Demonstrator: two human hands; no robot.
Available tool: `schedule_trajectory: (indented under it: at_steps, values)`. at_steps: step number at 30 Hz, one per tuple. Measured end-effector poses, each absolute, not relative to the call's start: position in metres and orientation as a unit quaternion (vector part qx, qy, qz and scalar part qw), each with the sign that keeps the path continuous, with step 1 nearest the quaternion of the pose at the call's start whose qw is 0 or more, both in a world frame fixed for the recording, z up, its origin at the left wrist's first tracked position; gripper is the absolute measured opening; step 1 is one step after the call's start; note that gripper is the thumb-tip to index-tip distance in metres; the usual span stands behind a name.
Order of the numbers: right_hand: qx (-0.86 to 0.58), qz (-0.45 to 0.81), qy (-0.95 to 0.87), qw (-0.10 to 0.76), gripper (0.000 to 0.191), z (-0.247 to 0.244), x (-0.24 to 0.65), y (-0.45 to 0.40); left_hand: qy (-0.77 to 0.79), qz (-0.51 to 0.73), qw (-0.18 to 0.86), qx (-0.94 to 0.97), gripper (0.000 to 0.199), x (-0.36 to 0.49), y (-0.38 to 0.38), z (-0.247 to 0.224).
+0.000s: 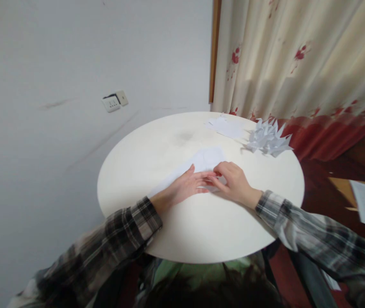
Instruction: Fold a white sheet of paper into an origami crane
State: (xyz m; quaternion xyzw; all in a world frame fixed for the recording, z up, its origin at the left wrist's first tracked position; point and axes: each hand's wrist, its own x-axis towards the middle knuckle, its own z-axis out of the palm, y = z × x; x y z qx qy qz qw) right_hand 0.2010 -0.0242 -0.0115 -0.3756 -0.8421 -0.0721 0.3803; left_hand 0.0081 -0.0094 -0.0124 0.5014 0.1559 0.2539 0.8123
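Both forearms, in black, grey and white plaid sleeves, come in from the lower corners over the round white table, and the two bare hands meet near its middle. The left hand is spread, its fingers stretched toward the right one and its thumb raised away from them. The right hand is bent at the knuckles, its thumb and forefinger drawn in at the left fingertips; whether they pinch anything there cannot be told. The flat sheet of thin white paper lies on the table at and beyond the hands, slanting from the left wrist up to a far edge above the right knuckles, its near part partly hidden by them. Bare white tabletop stretches from the left hand to the left rim, and another band runs from the hands to the near rim, by the person's body. On the far right, the spiky cluster of folded white paper stands near the rim, well apart from the right hand, with some loose flat white papers just beside it along the far edge.
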Motion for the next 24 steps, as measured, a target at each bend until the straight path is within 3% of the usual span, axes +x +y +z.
schedule_trajectory:
  at_steps: [11, 14, 21, 24]
  values:
    - [-0.324, -0.183, -0.845, 0.384, 0.025, -0.006, 0.188, -0.031, 0.146, 0.291, 0.784, 0.529, 0.044, 0.020, -0.015, -0.015]
    - [-0.322, -0.179, -0.848, 0.381, 0.025, -0.006, 0.187, -0.031, 0.174, 0.275, 0.728, 0.603, 0.036, 0.019, -0.019, -0.013]
    - [-0.345, -0.134, -0.848, 0.379, 0.025, -0.006, 0.189, -0.031, 0.191, 0.293, 0.634, 0.690, 0.037, 0.020, -0.025, -0.006]
    - [-0.362, -0.122, -0.843, 0.378, 0.023, -0.006, 0.190, -0.031, 0.205, 0.303, 0.542, 0.757, 0.030, 0.019, -0.026, -0.004]
